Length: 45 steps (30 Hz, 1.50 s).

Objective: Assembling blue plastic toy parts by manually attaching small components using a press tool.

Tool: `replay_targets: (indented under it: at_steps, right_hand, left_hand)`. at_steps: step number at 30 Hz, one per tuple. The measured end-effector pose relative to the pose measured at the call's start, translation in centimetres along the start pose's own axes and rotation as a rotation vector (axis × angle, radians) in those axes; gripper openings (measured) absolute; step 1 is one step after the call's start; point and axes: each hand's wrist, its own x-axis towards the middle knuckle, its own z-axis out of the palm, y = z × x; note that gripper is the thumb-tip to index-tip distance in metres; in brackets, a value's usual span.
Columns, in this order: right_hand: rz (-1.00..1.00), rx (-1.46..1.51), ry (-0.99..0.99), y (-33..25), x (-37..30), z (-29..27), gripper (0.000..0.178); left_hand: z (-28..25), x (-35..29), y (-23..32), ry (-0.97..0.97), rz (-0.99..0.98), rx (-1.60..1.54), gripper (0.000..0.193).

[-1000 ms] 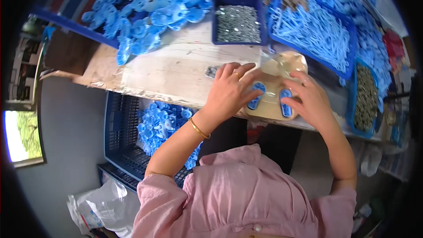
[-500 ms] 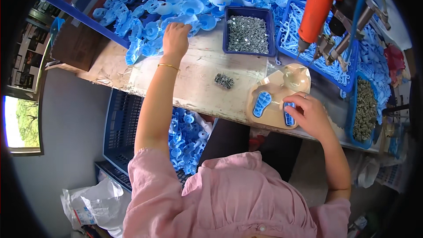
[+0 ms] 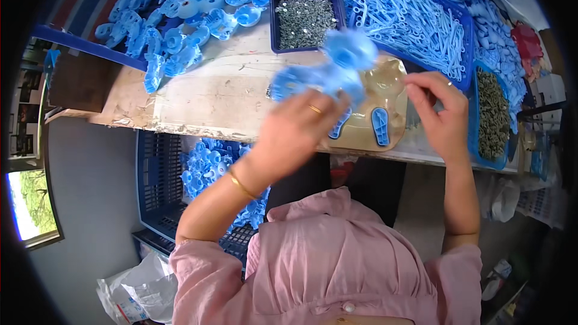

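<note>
My left hand (image 3: 295, 132) grips a light blue moulded plastic shell part (image 3: 346, 54), smeared by motion, above the near edge of the bench. Below and beside it lies a tan moulded fixture (image 3: 361, 135) with rounded hollows. One blue sole-shaped plastic piece (image 3: 380, 126) sits in the fixture's right recess. A second sole-shaped piece (image 3: 341, 125) lies to its left, partly hidden by my left hand. My right hand (image 3: 442, 111) hovers just right of the fixture, thumb and forefinger pinched together; whether anything is between the tips is too small to make out.
Behind the fixture stand a dark blue tray of small metal screws (image 3: 306, 21) and a blue tray of light blue rod-like parts (image 3: 415, 27). Blue shell parts (image 3: 180, 9) heap at the far left. A screw-filled blue bin (image 3: 492, 114) stands right; a crate (image 3: 159, 180) sits below the bench.
My left hand has come from the far heap toward the fixture with a blue shell part. My right hand has let go of the right sole piece and moved aside. The view has shifted; the orange power driver has left it.
</note>
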Motion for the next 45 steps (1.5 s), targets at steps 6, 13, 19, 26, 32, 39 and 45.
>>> replay_targets:
  at_steps: [6,13,19,26,32,39,45]
  right_hand:
    - [-0.120,-0.057,-0.045,-1.2,-0.1,1.9,0.011]
    - [-0.184,-0.099,-0.373,0.7,-3.0,4.4,0.028]
    - [-0.253,-0.212,-0.439,1.3,-3.7,4.8,0.034]
    - [-0.303,-0.327,-0.519,1.4,-2.7,4.8,0.036]
    - [-0.337,-0.346,-0.511,1.2,-2.8,4.9,0.036]
    - [-0.338,-0.418,-0.537,1.6,-3.0,5.2,0.036]
    - [0.043,0.212,-0.566,3.6,0.2,3.2,0.019]
  left_hand:
    - [4.4,1.2,3.5,-0.031,0.070,-0.137,0.052]
    - [3.7,-1.3,0.4,0.035,-0.313,-0.396,0.071]
    - [4.7,-1.9,0.1,-0.049,-0.348,-0.446,0.075]
    - [4.2,-1.2,0.2,-0.071,-0.274,-0.435,0.079]
    - [4.1,-0.9,0.0,-0.100,-0.277,-0.479,0.076]
    - [4.3,-0.6,0.1,-0.142,-0.230,-0.437,0.074]
    - [3.9,-0.9,0.1,-0.188,-0.244,-0.373,0.070]
